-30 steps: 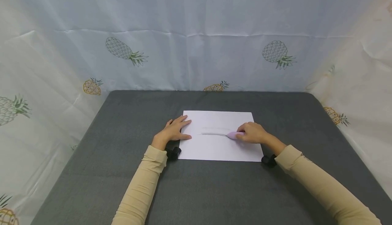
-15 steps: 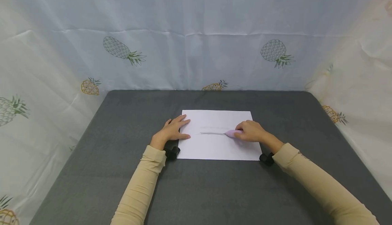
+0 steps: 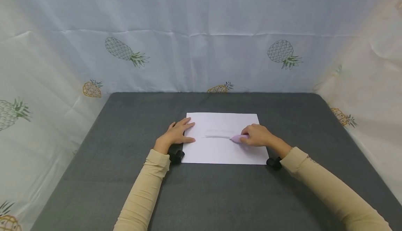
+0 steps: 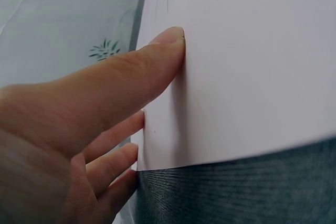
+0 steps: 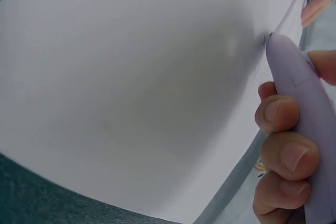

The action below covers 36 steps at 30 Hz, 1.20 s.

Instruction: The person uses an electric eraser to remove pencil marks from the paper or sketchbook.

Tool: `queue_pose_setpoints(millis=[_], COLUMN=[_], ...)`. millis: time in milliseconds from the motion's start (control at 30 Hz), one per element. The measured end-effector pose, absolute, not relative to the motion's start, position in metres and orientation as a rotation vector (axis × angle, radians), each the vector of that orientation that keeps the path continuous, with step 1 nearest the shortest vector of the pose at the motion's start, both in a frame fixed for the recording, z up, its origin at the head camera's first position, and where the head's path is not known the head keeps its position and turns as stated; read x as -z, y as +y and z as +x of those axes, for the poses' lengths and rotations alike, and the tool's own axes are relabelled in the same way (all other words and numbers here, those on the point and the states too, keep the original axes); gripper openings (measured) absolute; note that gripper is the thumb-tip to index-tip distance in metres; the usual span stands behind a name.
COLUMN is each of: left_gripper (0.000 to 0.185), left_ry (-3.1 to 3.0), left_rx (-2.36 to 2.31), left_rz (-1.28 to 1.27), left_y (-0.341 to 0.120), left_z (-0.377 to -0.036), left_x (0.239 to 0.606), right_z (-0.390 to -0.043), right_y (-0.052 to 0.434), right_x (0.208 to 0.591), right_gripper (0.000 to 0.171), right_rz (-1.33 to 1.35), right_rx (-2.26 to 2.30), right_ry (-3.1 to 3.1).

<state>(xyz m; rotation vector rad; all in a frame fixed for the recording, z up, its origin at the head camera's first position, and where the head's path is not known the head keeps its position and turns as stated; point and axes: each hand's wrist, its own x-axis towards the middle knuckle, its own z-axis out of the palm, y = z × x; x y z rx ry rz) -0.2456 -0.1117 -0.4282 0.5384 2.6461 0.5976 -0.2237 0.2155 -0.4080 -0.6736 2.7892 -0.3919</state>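
A: Paper (image 3: 220, 147) was what we found at the middle of the dark grey surface (image 3: 125, 175), a white sheet lying flat, with a pale streak running across it sideways.

B: And we saw the right hand (image 3: 258, 135) on the sheet's right half, its fingers (image 5: 283, 153) curled round a pale lilac tool (image 3: 239, 139). In the right wrist view, we made out three fingertips wrapped on its smooth body, and its pointed end touched the paper at the streak's right end.

A: We noted the left hand (image 3: 177, 133) at the sheet's left edge. Its fingers were straight and a little spread; in the left wrist view the thumb (image 4: 157, 51) lay flat on the white sheet, while the other fingers reached past the edge.

B: So we had one hand pressing down, holding nothing, and the other gripping the tool. Both hands were well apart, with the streak between them.

A: Further out, we spotted two small black objects on the surface, one (image 3: 176, 156) by the left wrist at the near left corner of the sheet, the other (image 3: 274, 162) by the right wrist at the near right corner. We could not tell what they were.

B: Both arms wore beige sleeves (image 3: 141, 196). Behind and to the sides, we saw a pale cloth backdrop (image 3: 201, 32) printed with pineapples.
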Motion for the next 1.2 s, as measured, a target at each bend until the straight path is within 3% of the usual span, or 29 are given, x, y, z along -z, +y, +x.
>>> queue_pose_setpoints(millis=[833,1200], left_gripper=[0.074,0.074], left_ry=[2.649,2.648], left_rx=[-0.592,-0.589], left_rz=[0.542,0.550], left_y=[-0.113,-0.113], left_z=[-0.247,-0.247], left_x=[0.432,0.430], right_z=[-0.220,-0.216], right_y=[0.224,0.227], right_x=[0.402,0.421], right_gripper=[0.023,0.014], right_rz=[-0.765,-1.111], right_rx=[0.356,0.086], right_ry=[2.740,3.013])
